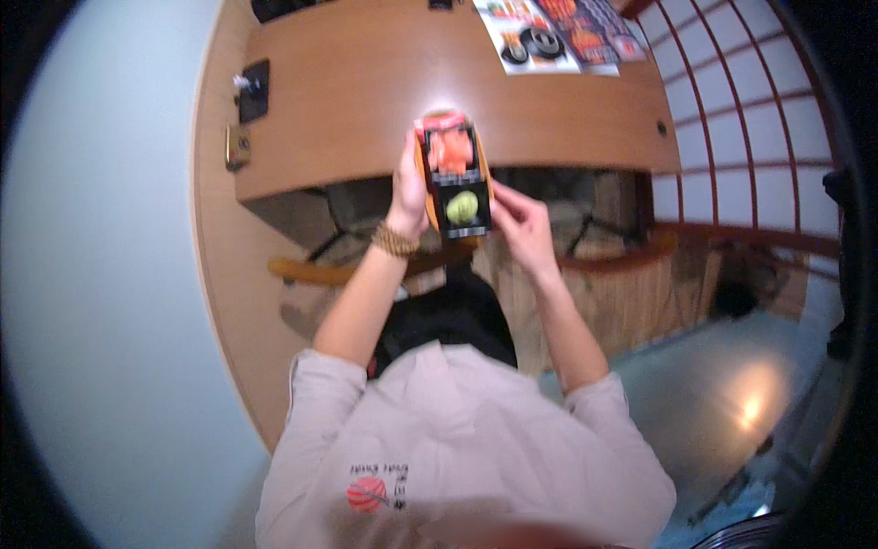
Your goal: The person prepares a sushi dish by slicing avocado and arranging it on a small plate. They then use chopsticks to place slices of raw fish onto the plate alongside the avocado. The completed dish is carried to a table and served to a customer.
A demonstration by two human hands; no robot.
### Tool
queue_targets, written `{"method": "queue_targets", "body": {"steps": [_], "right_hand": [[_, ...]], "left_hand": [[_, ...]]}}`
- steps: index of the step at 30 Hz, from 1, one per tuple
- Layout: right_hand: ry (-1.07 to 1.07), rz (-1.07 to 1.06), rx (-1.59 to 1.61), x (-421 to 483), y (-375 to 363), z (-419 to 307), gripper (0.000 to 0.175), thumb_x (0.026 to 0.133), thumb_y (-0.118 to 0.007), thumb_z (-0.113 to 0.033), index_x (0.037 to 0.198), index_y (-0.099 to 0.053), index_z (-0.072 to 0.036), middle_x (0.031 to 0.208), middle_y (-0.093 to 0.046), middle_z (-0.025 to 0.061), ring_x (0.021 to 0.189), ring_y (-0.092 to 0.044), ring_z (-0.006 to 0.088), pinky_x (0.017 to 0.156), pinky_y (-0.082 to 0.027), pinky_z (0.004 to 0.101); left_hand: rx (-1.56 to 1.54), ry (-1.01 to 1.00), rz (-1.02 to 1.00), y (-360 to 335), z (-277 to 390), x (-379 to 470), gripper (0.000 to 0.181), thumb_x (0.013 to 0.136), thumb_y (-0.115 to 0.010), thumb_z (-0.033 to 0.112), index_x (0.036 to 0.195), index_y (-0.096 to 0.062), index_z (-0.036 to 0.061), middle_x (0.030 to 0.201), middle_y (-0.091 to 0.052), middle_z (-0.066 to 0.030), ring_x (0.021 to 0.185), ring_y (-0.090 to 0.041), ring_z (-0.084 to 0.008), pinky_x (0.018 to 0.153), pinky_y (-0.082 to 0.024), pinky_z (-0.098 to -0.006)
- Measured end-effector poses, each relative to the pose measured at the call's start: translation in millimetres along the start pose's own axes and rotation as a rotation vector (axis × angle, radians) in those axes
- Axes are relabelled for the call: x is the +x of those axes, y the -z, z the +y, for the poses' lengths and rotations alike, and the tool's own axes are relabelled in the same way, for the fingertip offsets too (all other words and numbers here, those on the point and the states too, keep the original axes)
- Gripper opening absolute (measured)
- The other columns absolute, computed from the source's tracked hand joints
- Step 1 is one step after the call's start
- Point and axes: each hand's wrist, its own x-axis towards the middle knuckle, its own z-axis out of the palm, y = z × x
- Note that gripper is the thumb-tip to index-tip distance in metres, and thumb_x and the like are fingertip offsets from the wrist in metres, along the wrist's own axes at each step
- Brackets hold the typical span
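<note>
In my left hand [409, 189] is a long narrow booklet or stack of menu cards [456, 182], held upright in front of me along its left side. Its face is black with a picture of orange-pink slices above and a green mound below; an orange-brown edge shows on both sides. It bears small blurred writing. The fingers of my right hand [525, 219] touch or pinch its lower right edge; whether they grip it firmly is hard to tell. A brown beaded bracelet [396, 240] circles my left wrist.
Beyond my hands stands a brown wooden table [357, 89]. Printed food sheets [542, 41] lie at its far right. Along the left are a dark tray or pad [254, 91] and a gold tin-like box [237, 146]. Chairs with curved wooden rails [621, 255] stand at the near side; a lattice screen [741, 103] is at right.
</note>
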Motion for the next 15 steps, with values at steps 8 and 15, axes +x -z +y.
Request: {"method": "queue_targets", "body": {"steps": [8, 15], "right_hand": [[-0.302, -0.082, 0.120, -84, -32, 60, 0.035, 0.096, -0.061, -0.007, 0.131, -0.060, -0.001, 0.091, -0.067, -0.0001, 0.070, -0.055, 0.0035, 0.060, -0.048, 0.0211], [-0.547, -0.077, 0.112, -57, -48, 114, 0.037, 0.097, -0.060, -0.007, 0.133, -0.057, 0.002, 0.089, -0.066, 0.0006, 0.066, -0.054, 0.0052, 0.060, -0.047, 0.0210]], "left_hand": [[0.155, -0.160, 0.376, 69, -53, -98, 0.044, 0.106, -0.038, 0.038, 0.125, -0.056, 0.0029, 0.121, -0.061, -0.0057, 0.112, -0.056, -0.0130, 0.099, -0.042, -0.0298], [0.618, 0.161, 0.553, 143, -60, -73, 0.034, 0.104, -0.047, 0.029, 0.121, -0.060, 0.0025, 0.104, -0.067, -0.0042, 0.087, -0.067, -0.0113, 0.066, -0.058, -0.0257]]}}
